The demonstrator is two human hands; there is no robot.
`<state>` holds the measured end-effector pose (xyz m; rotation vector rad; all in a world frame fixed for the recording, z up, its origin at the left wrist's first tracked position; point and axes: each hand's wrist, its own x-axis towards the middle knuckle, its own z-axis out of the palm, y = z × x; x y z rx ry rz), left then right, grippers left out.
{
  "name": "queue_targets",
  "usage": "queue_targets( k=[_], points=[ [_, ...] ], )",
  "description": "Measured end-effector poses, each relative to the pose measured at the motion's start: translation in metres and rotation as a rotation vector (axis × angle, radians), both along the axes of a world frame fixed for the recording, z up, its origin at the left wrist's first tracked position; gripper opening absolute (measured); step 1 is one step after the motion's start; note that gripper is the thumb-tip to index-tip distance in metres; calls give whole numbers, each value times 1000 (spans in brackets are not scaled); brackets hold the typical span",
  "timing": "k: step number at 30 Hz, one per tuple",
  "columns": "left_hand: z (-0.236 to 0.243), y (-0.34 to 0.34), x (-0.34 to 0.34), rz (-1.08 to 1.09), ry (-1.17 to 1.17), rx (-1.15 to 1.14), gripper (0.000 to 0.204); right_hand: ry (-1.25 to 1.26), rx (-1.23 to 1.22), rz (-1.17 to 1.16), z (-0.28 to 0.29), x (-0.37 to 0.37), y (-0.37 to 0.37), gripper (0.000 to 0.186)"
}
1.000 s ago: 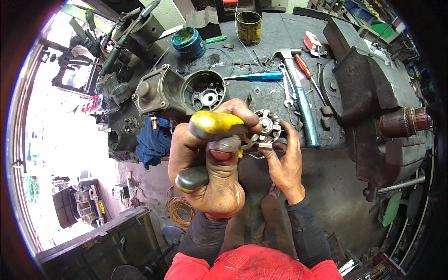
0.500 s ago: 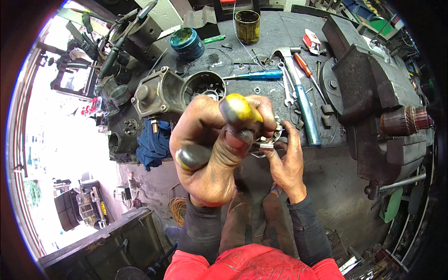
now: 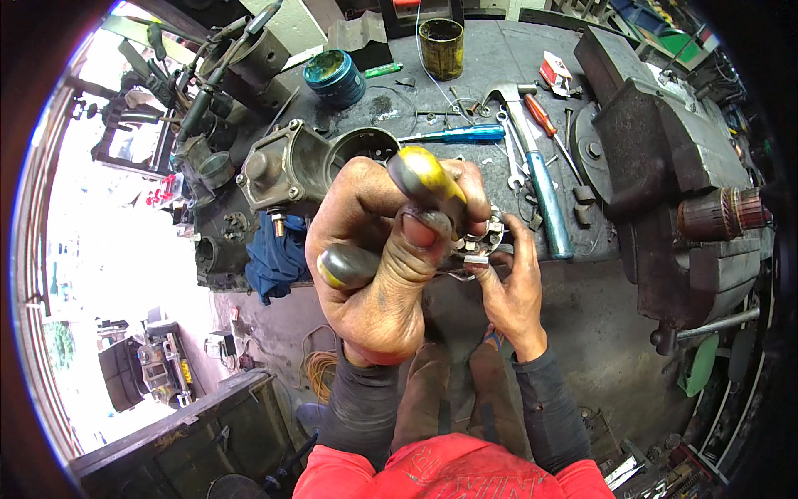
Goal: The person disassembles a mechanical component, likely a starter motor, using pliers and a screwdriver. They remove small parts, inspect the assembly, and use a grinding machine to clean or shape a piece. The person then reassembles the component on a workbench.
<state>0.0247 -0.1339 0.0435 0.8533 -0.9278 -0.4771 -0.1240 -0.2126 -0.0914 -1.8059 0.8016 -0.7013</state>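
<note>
Pliers with yellow-and-grey handles (image 3: 422,175) fill the middle of the view, gripped in my left hand (image 3: 378,299), thumb between the two handle ends. The pliers' jaws are hidden behind that hand. My right hand (image 3: 511,303) holds a round metal plate with small fittings (image 3: 493,233), its thumb beside a short silvery piece at the lower rim. My left hand covers much of that plate. Just behind both hands lies a cast metal housing (image 3: 274,170) with an open cylindrical end, and a blue rag (image 3: 274,266) hangs beside it at the bench edge.
On the dark workbench (image 3: 490,58) lie a hammer (image 3: 549,208), a blue screwdriver (image 3: 465,134), a red screwdriver (image 3: 539,116), wrenches, a blue tub (image 3: 332,83) and a yellow can (image 3: 440,54). A large vise (image 3: 648,150) with a copper-wound cylinder (image 3: 711,218) stands right. An orange cable (image 3: 320,374) lies below.
Over the last second my left hand and the pliers have risen and tilted, the handle ends shifting upward and the upper one rightward, now covering more of the plate. My right hand has barely moved.
</note>
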Motion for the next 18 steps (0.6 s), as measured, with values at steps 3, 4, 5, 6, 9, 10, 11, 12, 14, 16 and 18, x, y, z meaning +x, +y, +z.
queue_targets(
  k=[3,4,5,6,9,10,11,12,14,16,18],
  points=[
    [4,1,6,-128,37,1,43,-8,9,-9,2,0,1,80],
    [5,1,7,-116,78,22,39,-9,19,-10,3,0,2,79],
    [7,1,8,-150,115,25,37,-11,28,-11,3,1,2,79],
    [8,-2,9,-184,169,-16,32,-42,38,-13,3,1,2,78],
    [13,-5,16,-281,115,-17,29,-79,74,-24,3,3,2,75],
    [14,-5,18,-312,137,3,29,-68,46,-33,4,2,2,74],
    [15,-4,20,-346,176,29,28,-55,30,-36,6,1,3,72],
    [16,-5,22,-373,151,38,28,-43,13,-39,9,-1,4,71],
    [15,-8,26,-427,94,42,28,-114,28,-89,17,-5,12,68],
    [13,-10,24,-444,106,88,29,-263,181,-163,27,-7,28,61],
    [11,-13,27,-481,110,95,30,-324,253,-153,36,-7,40,57]
  ],
)
